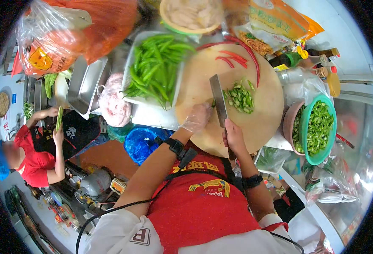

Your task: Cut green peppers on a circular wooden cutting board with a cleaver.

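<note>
My right hand (235,136) grips the handle of a Chinese cleaver (219,101), whose blade stands on edge on a round chopping board (199,76). Just left of the blade, my left hand (198,116), in a clear plastic glove, holds green chili pepper against the board; only a bit of it shows past the fingertips. Sliced green chili (242,97) lies in a small heap right of the blade. Cut red chili pieces (234,58) rest toward the board's far side, near a long whole red chili (251,58) along its edge.
Left of the board sits a white basket of whole green chilies (156,68), beside a pinkish plastic bag (116,100) and a steel pan (86,84). At right are a teal basin of sliced chili (319,127) and several bottles (289,60). A co-worker (37,155) holds a long green vegetable.
</note>
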The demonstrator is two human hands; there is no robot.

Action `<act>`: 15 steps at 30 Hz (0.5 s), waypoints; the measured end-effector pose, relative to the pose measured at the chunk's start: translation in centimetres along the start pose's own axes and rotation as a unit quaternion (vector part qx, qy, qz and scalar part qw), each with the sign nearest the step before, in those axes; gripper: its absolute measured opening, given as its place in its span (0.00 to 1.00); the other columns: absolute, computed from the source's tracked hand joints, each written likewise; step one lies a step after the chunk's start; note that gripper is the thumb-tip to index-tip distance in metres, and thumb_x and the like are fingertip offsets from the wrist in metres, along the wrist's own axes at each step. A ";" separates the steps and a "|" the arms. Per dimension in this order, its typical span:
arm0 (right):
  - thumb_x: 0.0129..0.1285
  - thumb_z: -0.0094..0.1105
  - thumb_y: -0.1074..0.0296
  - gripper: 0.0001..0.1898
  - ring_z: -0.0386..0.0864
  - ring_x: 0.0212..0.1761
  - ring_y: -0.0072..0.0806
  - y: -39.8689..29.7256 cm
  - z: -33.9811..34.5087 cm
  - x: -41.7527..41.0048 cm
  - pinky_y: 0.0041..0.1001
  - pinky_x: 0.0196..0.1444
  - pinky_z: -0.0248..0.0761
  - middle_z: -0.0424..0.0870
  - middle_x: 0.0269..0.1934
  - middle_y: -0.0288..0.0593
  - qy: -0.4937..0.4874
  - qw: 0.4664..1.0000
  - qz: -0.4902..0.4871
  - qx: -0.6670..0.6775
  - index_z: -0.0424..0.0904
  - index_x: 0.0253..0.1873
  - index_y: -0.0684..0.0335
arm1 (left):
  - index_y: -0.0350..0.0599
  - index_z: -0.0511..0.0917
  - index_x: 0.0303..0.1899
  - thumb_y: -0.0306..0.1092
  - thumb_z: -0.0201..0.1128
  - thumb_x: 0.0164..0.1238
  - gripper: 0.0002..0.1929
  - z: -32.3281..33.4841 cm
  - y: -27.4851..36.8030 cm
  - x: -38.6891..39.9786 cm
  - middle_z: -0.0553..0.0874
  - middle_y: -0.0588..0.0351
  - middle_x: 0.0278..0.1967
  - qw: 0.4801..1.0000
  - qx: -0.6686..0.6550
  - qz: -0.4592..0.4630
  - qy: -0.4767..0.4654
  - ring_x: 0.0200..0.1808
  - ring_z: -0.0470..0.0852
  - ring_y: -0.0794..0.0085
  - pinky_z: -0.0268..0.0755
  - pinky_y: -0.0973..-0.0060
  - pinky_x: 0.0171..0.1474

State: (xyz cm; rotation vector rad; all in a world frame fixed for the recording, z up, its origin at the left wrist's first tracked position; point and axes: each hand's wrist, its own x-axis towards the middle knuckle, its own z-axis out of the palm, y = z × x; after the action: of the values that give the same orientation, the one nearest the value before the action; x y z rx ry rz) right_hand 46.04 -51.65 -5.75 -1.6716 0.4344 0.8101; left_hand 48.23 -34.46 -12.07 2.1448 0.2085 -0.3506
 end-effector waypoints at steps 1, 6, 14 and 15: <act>0.71 0.42 0.49 0.20 0.65 0.13 0.19 -0.3 0.0 -0.3 0.23 0.16 0.61 0.68 0.16 0.34 -0.004 1.000 -0.022 -0.001 0.74 0.41 0.62 | 0.37 0.78 0.35 0.30 0.54 0.61 0.08 -0.5 0.8 -0.1 0.80 0.34 0.27 0.999 -0.032 -0.030 -0.006 0.31 0.81 0.44 0.73 0.55 0.33; 0.71 0.43 0.48 0.20 0.63 0.12 0.18 0.4 0.1 0.2 0.21 0.14 0.58 0.67 0.17 0.34 -0.049 0.997 -0.054 -0.010 0.70 0.36 0.60 | 0.36 0.78 0.35 0.29 0.55 0.60 0.07 -0.6 0.2 -0.2 0.81 0.37 0.25 0.991 0.118 0.054 0.010 0.30 0.82 0.46 0.74 0.55 0.32; 0.69 0.45 0.47 0.21 0.66 0.13 0.20 1.3 -0.5 0.3 0.23 0.16 0.60 0.69 0.16 0.34 -0.020 0.999 -0.017 -0.019 0.75 0.37 0.62 | 0.39 0.78 0.32 0.32 0.54 0.60 0.07 0.3 -2.6 0.2 0.82 0.39 0.28 0.986 0.143 0.080 0.007 0.30 0.82 0.48 0.75 0.57 0.32; 0.69 0.45 0.47 0.21 0.66 0.13 0.20 1.5 -0.9 1.0 0.23 0.16 0.60 0.69 0.16 0.34 -0.027 0.999 0.008 -0.020 0.75 0.38 0.62 | 0.40 0.78 0.33 0.34 0.54 0.61 0.08 -0.1 -3.2 0.2 0.82 0.38 0.28 0.979 0.174 0.102 0.004 0.31 0.82 0.48 0.74 0.57 0.33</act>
State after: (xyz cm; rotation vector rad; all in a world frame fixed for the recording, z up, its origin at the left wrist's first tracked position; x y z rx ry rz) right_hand 45.92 -52.79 -7.42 -1.6813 0.3964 0.8786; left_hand 47.48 -32.59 -14.62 2.4857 -0.0775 -0.2736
